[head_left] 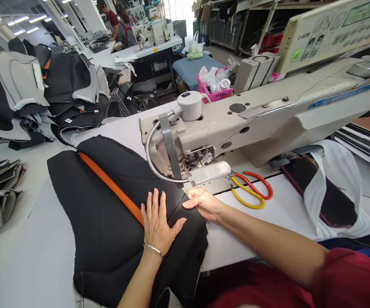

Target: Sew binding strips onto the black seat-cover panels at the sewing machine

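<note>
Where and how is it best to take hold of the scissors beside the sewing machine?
Probably by the red handle and yellow handle, coming from the right: both loops point that way, while the metal end runs toward the white lamp head, which seems to hide the blades.

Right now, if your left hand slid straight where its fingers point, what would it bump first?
The left hand would slide over black fabric, then probably meet the silver bendy tube on the sewing machine. The tube's height is unclear, so the hand might pass underneath.
</note>
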Motion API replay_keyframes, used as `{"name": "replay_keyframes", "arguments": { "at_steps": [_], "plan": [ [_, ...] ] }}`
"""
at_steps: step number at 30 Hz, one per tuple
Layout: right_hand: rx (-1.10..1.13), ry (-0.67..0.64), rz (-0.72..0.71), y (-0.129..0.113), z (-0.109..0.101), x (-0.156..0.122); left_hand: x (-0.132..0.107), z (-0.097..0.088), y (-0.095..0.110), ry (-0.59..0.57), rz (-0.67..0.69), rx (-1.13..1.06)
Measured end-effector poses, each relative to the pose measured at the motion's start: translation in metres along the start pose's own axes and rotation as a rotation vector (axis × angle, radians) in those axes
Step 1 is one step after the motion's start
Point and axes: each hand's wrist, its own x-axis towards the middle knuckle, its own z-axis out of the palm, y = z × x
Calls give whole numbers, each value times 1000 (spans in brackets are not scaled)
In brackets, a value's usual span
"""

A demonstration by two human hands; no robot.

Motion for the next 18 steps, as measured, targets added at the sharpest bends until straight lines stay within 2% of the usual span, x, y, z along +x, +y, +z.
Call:
{"name": "replay_keyframes", "arguments": {
  "at_steps": [7,10,14,18],
  "plan": [
    [27,-13,10,4,-5,3,0,0,-4,7,-18,-25],
    [-25,-67,36,1,-3,1,-1,1,0,50,-16,-4],
    [-142,-178,65,-5,7,-4,-10,7,21,83,51,37],
    [-212,-125,155,-3,11,-5,-22,14,46,44,104,-8]
  ]
}}
